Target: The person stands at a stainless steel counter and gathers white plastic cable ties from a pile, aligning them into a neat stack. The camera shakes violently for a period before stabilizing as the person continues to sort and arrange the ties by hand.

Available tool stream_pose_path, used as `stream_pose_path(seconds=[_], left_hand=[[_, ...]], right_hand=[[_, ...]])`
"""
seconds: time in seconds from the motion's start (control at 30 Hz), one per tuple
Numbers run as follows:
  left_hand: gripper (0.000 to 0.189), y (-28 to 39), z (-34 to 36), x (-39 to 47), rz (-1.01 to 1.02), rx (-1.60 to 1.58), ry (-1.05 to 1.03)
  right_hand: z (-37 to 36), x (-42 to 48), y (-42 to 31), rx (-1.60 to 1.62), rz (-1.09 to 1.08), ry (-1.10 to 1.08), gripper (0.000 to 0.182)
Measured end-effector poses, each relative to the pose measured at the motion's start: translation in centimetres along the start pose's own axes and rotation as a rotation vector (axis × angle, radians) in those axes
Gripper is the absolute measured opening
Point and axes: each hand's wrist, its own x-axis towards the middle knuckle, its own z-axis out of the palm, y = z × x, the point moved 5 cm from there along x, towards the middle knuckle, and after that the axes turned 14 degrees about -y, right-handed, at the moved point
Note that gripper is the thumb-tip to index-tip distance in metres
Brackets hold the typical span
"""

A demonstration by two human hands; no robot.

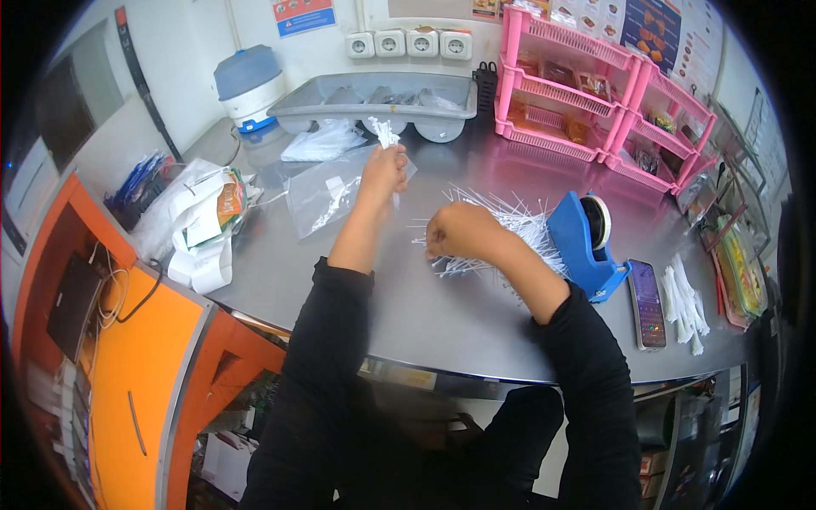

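Note:
My left hand (384, 171) is raised over the steel table, closed around a bundle of white cable ties (384, 132) whose heads stick out above the fist. Lower and to the right, my right hand (464, 231) has its fingers curled down at the left side of a loose pile of cable ties (529, 231). Whether those fingers grip any ties is hidden. A blue tape dispenser (572, 233) with a roll of tape (598, 222) stands against the pile's right side. Several bundled cable ties (683, 303) lie farther right, beside a smartphone (648, 305) with its screen lit.
A clear plastic bag (322, 204) lies flat behind my left forearm. Crumpled packaging and paper strips (204, 220) are at the left. A grey divided tray (382, 102) and pink tiered racks (564, 95) line the back. An orange shelf unit (143, 331) adjoins the table's left edge.

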Motion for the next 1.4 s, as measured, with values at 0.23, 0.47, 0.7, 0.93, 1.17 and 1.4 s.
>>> stream_pose_path(seconds=[0.23,0.47,0.7,0.93,1.17,1.4], left_hand=[[0.015,-0.8,0.7,0.4,-0.070,0.219,-0.067],[0.019,-1.2,4.4,-0.4,-0.099,0.209,-0.337],[0.015,-0.8,2.4,0.0,-0.081,0.002,-0.207],[0.015,-0.5,1.8,0.3,-0.054,0.035,-0.207],[0.020,-1.1,3.1,0.3,-0.047,0.227,-0.354],[0.017,-1.1,3.1,-0.3,-0.179,0.034,-0.396]], right_hand=[[-0.4,0.3,-0.3,-0.012,-0.013,0.226,0.014],[-4.4,-0.6,3.0,0.746,-0.220,0.760,0.011],[-3.6,0.3,3.4,0.364,-0.222,0.511,0.009],[0.1,0.1,0.3,-0.063,-0.088,0.100,0.007],[-4.1,-0.5,1.0,0.582,-0.313,0.643,0.013],[-4.3,-0.6,3.3,0.786,-0.281,0.859,0.011]])
